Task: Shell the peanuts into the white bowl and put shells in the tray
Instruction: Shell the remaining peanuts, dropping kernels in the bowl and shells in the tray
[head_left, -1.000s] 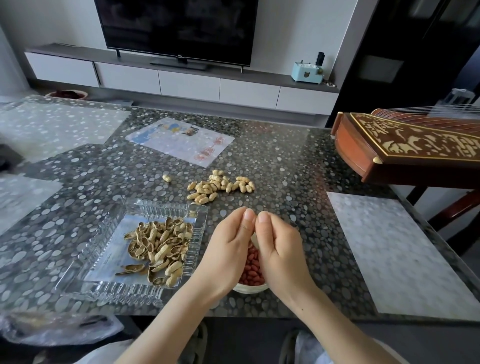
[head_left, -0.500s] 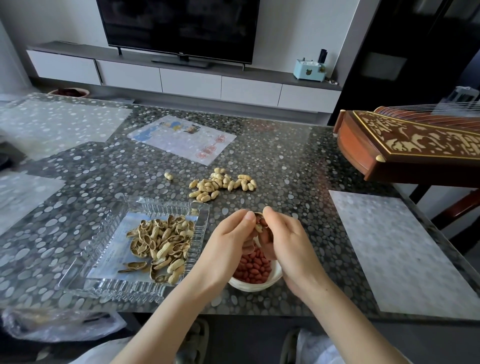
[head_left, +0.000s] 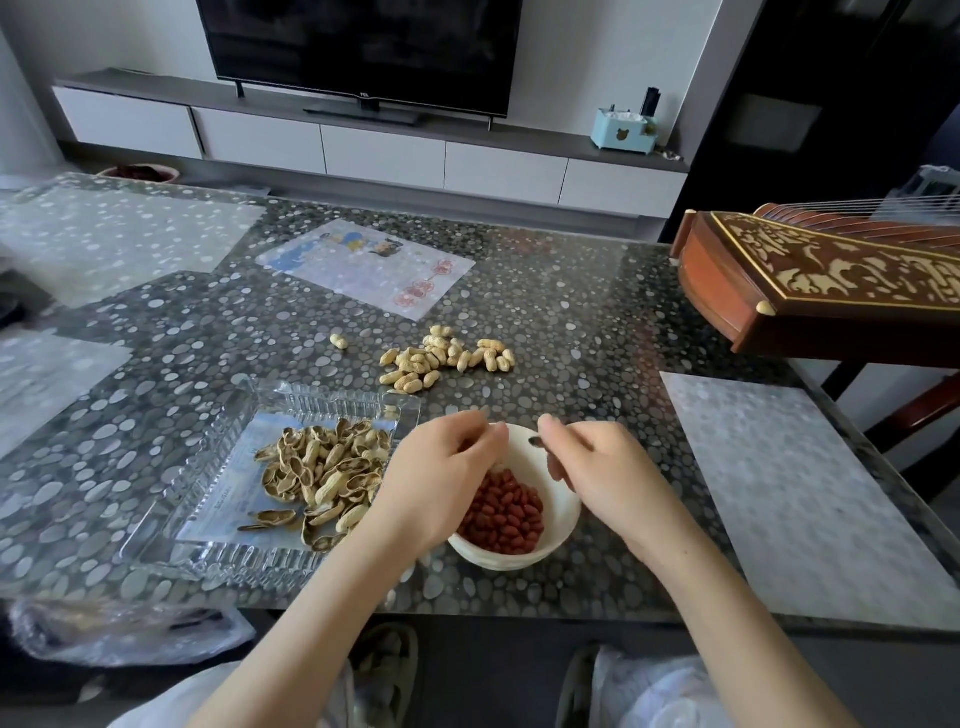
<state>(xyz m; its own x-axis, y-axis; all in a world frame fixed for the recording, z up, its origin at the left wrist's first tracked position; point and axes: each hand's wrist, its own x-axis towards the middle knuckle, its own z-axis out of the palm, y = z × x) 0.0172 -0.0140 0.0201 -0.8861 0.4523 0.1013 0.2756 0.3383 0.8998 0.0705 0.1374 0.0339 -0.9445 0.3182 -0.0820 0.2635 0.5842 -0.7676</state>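
A white bowl (head_left: 563, 512) near the table's front edge holds red peanut kernels (head_left: 504, 512). Both hands hover over it, now apart. My left hand (head_left: 441, 478) has its fingers curled over the bowl's left rim; what it holds is hidden. My right hand (head_left: 602, 467) pinches a shell half (head_left: 536, 442) over the bowl's far rim. To the left a clear glass tray (head_left: 171, 499) holds a heap of empty shells (head_left: 327, 473). Farther back lies a pile of unshelled peanuts (head_left: 441, 358), with one stray peanut (head_left: 338, 341) to its left.
A carved wooden zither (head_left: 821, 291) overhangs the table at the right. A printed sheet (head_left: 363, 265) lies at the back, a pale mat (head_left: 795, 499) at the right. A plastic bag (head_left: 104, 629) sits below the front left edge.
The hands were pressed together over the bowl, cracking a peanut. They have now pulled apart, the shell is split, and the bowl's kernels show between them.
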